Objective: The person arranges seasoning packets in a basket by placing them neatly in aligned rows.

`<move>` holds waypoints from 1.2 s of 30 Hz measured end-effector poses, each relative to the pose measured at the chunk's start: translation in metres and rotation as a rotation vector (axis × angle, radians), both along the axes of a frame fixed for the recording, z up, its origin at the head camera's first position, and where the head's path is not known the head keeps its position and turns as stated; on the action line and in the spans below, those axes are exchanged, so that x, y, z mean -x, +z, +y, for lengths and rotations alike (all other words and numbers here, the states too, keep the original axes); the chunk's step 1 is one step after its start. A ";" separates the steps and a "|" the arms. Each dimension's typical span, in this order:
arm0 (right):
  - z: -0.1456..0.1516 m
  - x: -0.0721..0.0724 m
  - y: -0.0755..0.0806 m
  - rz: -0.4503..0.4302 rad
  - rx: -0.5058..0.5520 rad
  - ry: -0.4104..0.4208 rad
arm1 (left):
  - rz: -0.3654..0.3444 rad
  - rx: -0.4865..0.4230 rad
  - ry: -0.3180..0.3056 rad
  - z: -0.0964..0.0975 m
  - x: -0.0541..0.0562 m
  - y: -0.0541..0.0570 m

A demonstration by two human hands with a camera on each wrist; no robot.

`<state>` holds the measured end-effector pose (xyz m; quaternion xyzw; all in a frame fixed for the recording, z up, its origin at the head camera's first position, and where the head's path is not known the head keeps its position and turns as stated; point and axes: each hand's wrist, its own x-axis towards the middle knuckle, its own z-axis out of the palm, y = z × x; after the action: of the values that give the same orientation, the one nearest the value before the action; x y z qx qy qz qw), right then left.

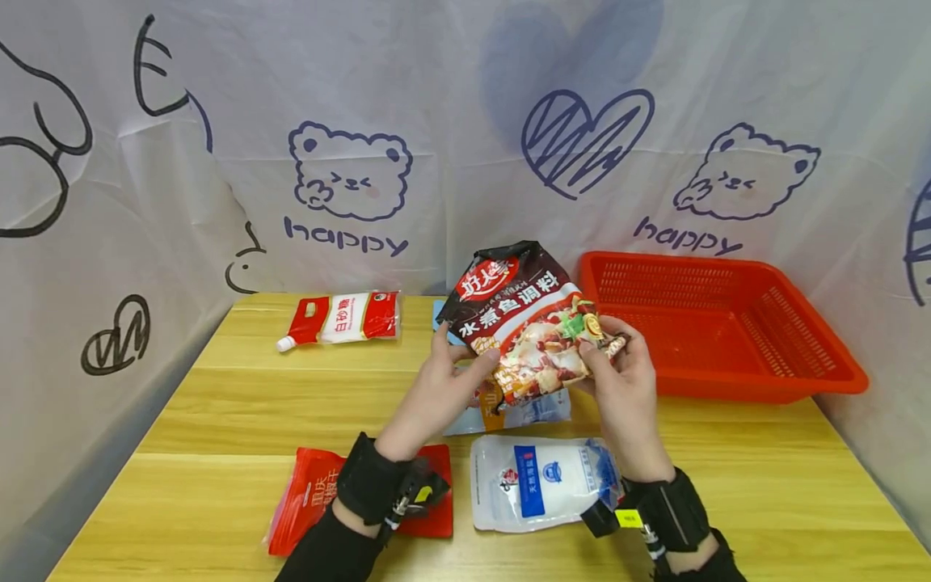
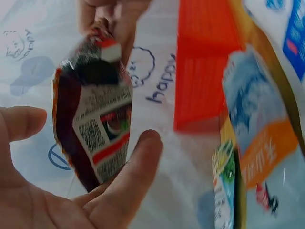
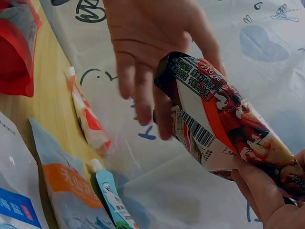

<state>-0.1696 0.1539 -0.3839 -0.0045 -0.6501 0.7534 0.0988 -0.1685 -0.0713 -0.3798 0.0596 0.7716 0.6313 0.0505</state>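
Centrally in the head view, a dark seasoning packet (image 1: pixel 527 331) is held up above a wood-grain table (image 1: pixel 211 428), its long axis slanting from upper left to lower right. The right hand (image 1: pixel 625 400) pinches its lower right corner between thumb and fingers, so the packet extends up and left from that grip. The left hand (image 1: pixel 432 396), at the packet's left edge, has its thumb and fingers spread; whether they touch it, I cannot tell. A red basket (image 1: pixel 727 386) occupies the right of the frame, just beside the packet, with the right hand nearer to it. Counted, there are two hands, one basket, one raised packet and five other pouches: one sugar pouch (image 1: pixel 345 317) at left, one red pouch (image 1: pixel 309 493) lower left, one white salt pouch (image 1: pixel 534 485) lower centre, one blue-and-orange pouch (image 1: pixel 534 412) partly hidden beyond it, and one teal spouted pouch (image 3: pixel 114 200), clearest at the bottom of the right wrist view.
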 end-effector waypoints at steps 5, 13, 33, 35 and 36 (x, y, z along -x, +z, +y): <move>-0.005 -0.002 -0.001 -0.019 -0.030 0.049 | 0.005 -0.219 -0.002 0.000 0.002 -0.001; -0.007 -0.002 -0.003 -0.038 -0.093 0.100 | 0.039 -0.271 0.029 -0.003 0.001 0.002; 0.004 -0.003 0.007 -0.040 -0.297 0.195 | 0.190 -0.181 0.050 -0.025 0.002 0.012; 0.006 -0.003 0.007 -0.031 -0.293 0.204 | 0.216 -0.125 0.035 -0.027 0.002 0.013; 0.007 -0.003 0.008 -0.028 -0.292 0.207 | 0.230 -0.100 0.027 -0.029 0.002 0.013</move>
<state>-0.1665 0.1608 -0.3762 0.0663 -0.7507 0.6572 0.0116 -0.1701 -0.0999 -0.3666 0.1236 0.7407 0.6585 -0.0496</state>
